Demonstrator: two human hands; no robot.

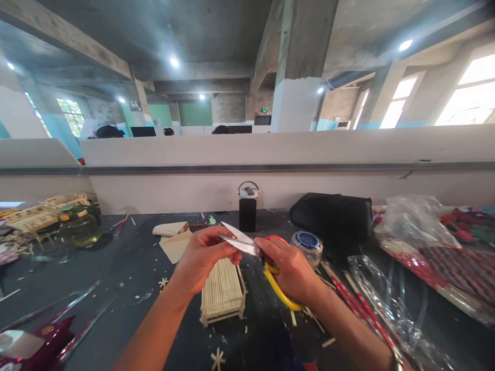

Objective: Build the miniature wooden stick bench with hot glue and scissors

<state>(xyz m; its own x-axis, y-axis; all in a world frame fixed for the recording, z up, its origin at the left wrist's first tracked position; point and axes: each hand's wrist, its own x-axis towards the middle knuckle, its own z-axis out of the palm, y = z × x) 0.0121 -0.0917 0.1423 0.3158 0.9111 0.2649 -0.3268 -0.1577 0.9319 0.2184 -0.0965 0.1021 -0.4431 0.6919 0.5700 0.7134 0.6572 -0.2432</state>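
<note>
Scissors point(249, 248) in right hand point(292, 265), left hand point(204, 252) pinched, its hold unclear, blue-topped jar point(308, 248) nearby, contents indistinct

The right hand point(290, 265) grips scissors point(247, 248), their 2 blades parted at the pinched fingers of the left hand point(207, 252). Below, 1 slatted stick model point(222, 288) rests on the dark surface point(131, 324); a black bottle point(247, 214) stands upright beyond.
</note>
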